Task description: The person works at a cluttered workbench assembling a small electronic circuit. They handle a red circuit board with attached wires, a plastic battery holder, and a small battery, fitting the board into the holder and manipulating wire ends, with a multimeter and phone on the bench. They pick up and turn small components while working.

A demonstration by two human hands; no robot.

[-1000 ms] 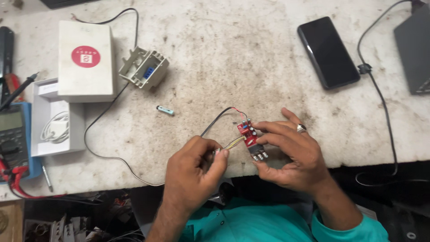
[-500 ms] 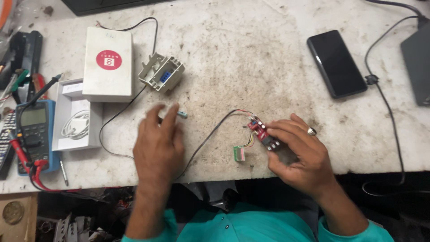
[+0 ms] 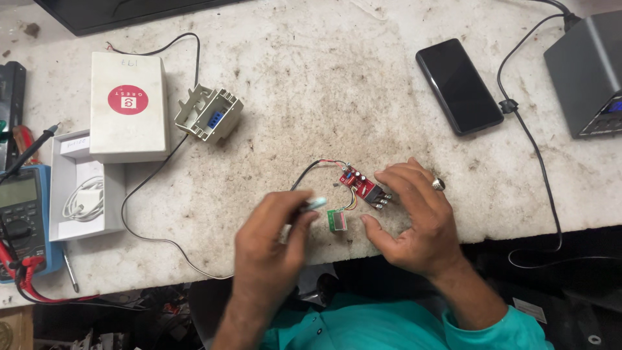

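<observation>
Starting at your far left: a blue-cased multimeter with red leads [image 3: 23, 217] at the bench edge; beside it an open white cardboard box holding a coiled white cable [image 3: 83, 194]; above that a closed white box with a round red label [image 3: 128, 107]; next right, a pale grey plastic housing with a blue part inside [image 3: 208, 115], a thin black wire running past it along the stained white worktop [image 3: 311, 78]. Centre: your left hand [image 3: 269, 249], fingers curled tight around a small pale blue cylindrical tool [image 3: 315, 203], its tip just clear of your knuckles; just right of it a small green terminal block [image 3: 337, 221] lying on the worktop, joined by thin wires to a small red circuit board [image 3: 358, 183]; your right hand [image 3: 414, 220] half open, holding nothing, fingertips resting against the board's right edge, thumb apart near the green block. Further right: a black smartphone lying face up [image 3: 459, 85]; a grey metal unit with a black cable [image 3: 586, 74].
</observation>
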